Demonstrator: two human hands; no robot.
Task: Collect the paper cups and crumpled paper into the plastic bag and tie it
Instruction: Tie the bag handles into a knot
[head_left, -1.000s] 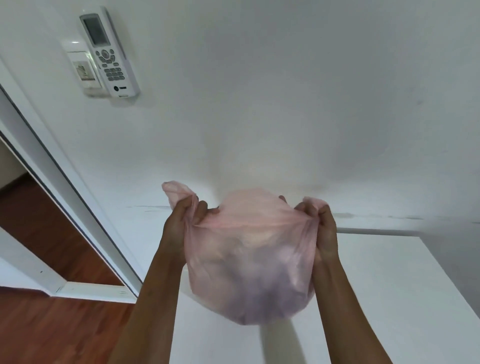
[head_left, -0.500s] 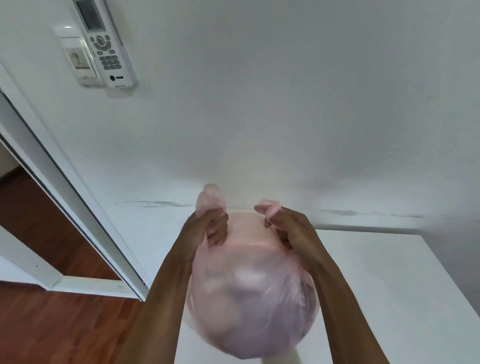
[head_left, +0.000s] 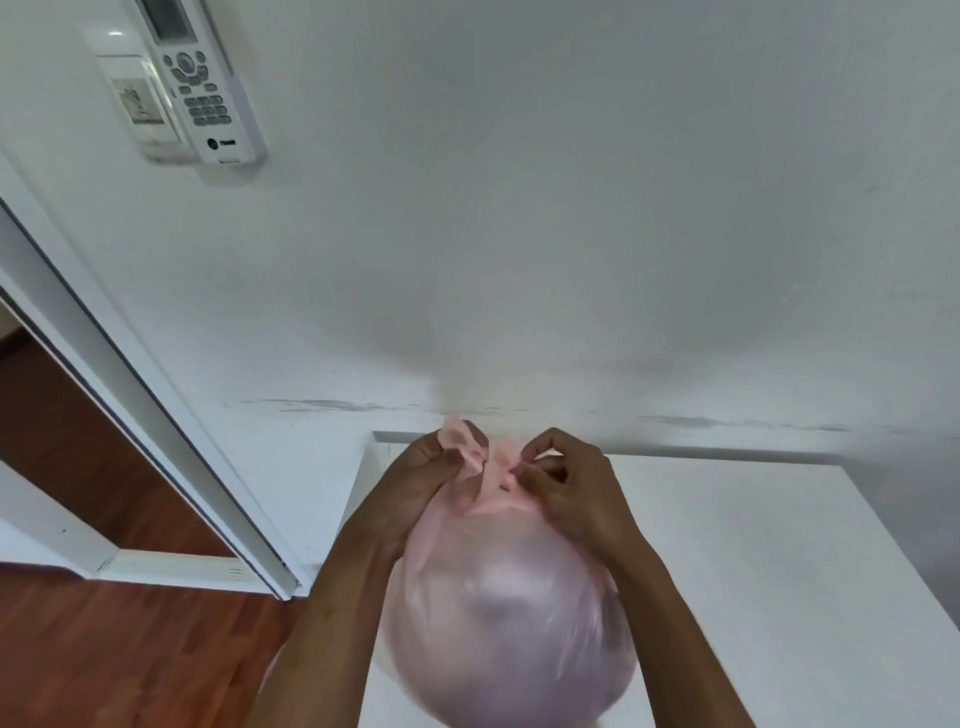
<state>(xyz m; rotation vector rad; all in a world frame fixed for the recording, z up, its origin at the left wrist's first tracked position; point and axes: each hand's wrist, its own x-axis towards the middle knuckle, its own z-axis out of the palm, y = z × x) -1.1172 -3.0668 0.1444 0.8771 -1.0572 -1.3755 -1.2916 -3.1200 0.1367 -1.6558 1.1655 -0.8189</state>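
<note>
A pink translucent plastic bag (head_left: 511, 618), bulging and rounded, sits in front of me over the white table (head_left: 753, 571). Pale and dark shapes show dimly through its skin; I cannot tell cups from paper. The bag's two handles (head_left: 485, 462) cross at its top. My left hand (head_left: 415, 488) pinches the left handle. My right hand (head_left: 566, 488) pinches the right handle close beside it. Both hands meet above the bag's neck.
A white wall rises behind the table, with a remote control (head_left: 200, 83) in a holder at upper left. A white door frame (head_left: 145, 405) runs diagonally on the left. Brown wooden floor (head_left: 104, 649) lies below it.
The hands came together from a wide spread, drawing the two handles to the middle and crossing them. The bag closed up and rounded out, and sits lower in view.
</note>
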